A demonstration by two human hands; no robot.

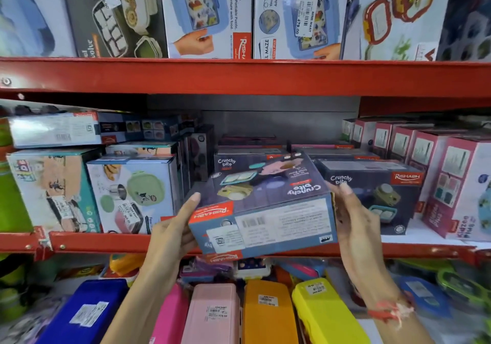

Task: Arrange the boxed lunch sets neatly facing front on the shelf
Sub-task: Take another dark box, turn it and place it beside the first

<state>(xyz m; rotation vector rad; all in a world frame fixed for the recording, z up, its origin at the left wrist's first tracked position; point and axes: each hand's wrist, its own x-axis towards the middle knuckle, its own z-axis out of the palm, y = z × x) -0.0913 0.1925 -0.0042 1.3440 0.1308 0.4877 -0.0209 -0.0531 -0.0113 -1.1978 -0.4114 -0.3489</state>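
I hold a dark blue "Crunchy bite" lunch box (pixel 261 203) in front of the middle shelf, tilted, its printed face up and upside down, its barcode side toward me. My left hand (pixel 172 230) grips its left end and my right hand (pixel 354 219) its right end. A matching "Crunchy bite" box (pixel 372 192) stands on the shelf to the right, front face out. Another one (pixel 239 161) sits behind the held box, partly hidden. The red shelf edge (pixel 106 241) runs under the boxes.
Light blue and teal lunch boxes (pixel 130 192) fill the shelf's left side, pink "Kidzee" boxes (pixel 451 184) the right. A gap opens behind the held box. The upper shelf (pixel 239 76) carries large boxes. Below lie coloured plastic cases (pixel 265 314).
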